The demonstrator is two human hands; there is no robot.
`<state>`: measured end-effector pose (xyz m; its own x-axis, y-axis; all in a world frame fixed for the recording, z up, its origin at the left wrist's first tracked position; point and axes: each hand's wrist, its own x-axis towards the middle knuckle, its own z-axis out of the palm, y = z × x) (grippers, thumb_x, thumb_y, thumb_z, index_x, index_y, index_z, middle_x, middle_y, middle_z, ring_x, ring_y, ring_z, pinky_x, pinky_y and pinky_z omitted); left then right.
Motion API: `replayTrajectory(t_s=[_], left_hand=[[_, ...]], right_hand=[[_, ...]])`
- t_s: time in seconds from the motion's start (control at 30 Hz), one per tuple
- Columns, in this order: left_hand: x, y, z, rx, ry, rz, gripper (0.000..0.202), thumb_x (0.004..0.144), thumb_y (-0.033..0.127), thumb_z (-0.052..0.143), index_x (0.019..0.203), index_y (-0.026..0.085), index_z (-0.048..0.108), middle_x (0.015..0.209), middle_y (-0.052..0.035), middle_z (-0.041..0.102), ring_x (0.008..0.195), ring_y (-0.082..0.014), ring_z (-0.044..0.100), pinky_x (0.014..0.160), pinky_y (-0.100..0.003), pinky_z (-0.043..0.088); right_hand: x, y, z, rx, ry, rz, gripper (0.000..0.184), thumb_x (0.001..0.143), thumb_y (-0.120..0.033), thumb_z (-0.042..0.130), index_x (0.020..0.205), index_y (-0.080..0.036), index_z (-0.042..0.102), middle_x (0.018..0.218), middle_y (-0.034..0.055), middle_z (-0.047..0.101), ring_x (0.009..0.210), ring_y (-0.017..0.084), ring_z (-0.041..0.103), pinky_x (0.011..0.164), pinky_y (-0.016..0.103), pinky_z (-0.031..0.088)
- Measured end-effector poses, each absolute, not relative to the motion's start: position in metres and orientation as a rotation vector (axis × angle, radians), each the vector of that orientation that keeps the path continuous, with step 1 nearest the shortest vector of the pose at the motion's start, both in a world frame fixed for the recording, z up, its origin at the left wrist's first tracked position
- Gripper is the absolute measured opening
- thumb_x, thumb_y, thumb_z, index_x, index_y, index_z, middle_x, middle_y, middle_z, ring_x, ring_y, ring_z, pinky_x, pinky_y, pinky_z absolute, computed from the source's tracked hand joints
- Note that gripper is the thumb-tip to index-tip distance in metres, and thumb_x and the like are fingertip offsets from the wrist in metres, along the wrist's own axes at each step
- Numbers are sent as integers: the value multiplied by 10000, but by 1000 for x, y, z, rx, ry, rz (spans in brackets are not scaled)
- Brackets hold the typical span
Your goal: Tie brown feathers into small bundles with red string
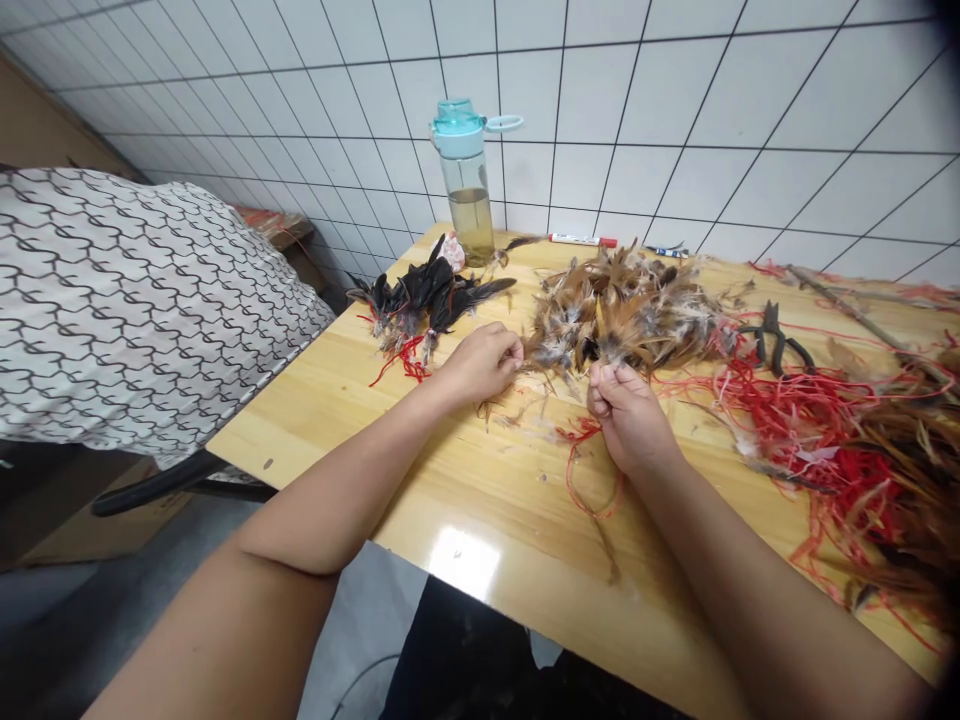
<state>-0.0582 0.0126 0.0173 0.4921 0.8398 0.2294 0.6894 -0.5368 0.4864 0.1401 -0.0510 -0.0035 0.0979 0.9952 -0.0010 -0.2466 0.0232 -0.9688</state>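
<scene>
My left hand (484,365) is closed, its fingers curled just above the table, and anything inside them is hidden. Brown feathers lie right beside its fingertips. Thumb and fingers of my right hand (628,410) pinch the base of a brown feather tuft (616,335) that fans upward. Behind it spreads a heap of brown and grey-white feathers (570,300). A loop of red string (571,480) lies on the table below my right hand. Left of my left hand sits a pile of black feathers (427,295) with red string tied among it.
The wooden table (315,415) meets a tiled wall. A water bottle (469,200) stands at the back, near a red-capped marker (581,240). Black-handled pliers (772,335), tangled red string (795,410) and more brown feathers (922,460) lie to the right. A patterned cloth (135,310) drapes at left.
</scene>
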Motion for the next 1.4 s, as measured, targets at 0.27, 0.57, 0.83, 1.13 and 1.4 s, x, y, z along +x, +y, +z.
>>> replayTrajectory(t_s=[0.27, 0.57, 0.83, 1.13, 1.4], left_hand=[[-58, 11, 26, 1655, 1125, 917, 161, 740, 227, 620, 863, 136, 573, 755, 7, 555, 664, -85, 482, 622, -212, 360], [-53, 9, 27, 1517, 1129, 967, 141, 715, 220, 655, 790, 134, 572, 713, 22, 541, 608, -65, 456, 580, -199, 337], [-55, 11, 25, 1504, 1072, 1022, 206, 724, 277, 677, 751, 155, 513, 623, 44, 482, 533, -54, 395, 519, -197, 296], [-49, 5, 24, 1264, 897, 973, 357, 656, 323, 780, 794, 148, 501, 650, 20, 590, 566, -66, 553, 542, -180, 409], [-27, -20, 25, 1341, 797, 849, 344, 666, 364, 784, 741, 127, 546, 644, 25, 588, 570, -52, 518, 553, -177, 383]], right_hand=[[139, -51, -6, -1060, -948, 1244, 261, 688, -432, 660, 681, -211, 521, 649, -36, 442, 503, 71, 306, 455, 234, 267], [139, -52, -8, -1083, -1034, 1220, 278, 744, -461, 611, 681, -211, 507, 637, -37, 416, 521, 86, 317, 491, 250, 279], [139, -51, -11, -1113, -1042, 1181, 254, 752, -421, 608, 661, -209, 501, 640, -35, 419, 559, 100, 328, 538, 259, 286], [140, -51, -12, -1100, -1058, 1186, 283, 744, -447, 645, 656, -207, 525, 624, -36, 422, 560, 103, 331, 547, 261, 284], [138, -51, -19, -1269, -1226, 1032, 238, 760, -423, 584, 686, -200, 623, 693, 5, 519, 648, 137, 427, 602, 276, 350]])
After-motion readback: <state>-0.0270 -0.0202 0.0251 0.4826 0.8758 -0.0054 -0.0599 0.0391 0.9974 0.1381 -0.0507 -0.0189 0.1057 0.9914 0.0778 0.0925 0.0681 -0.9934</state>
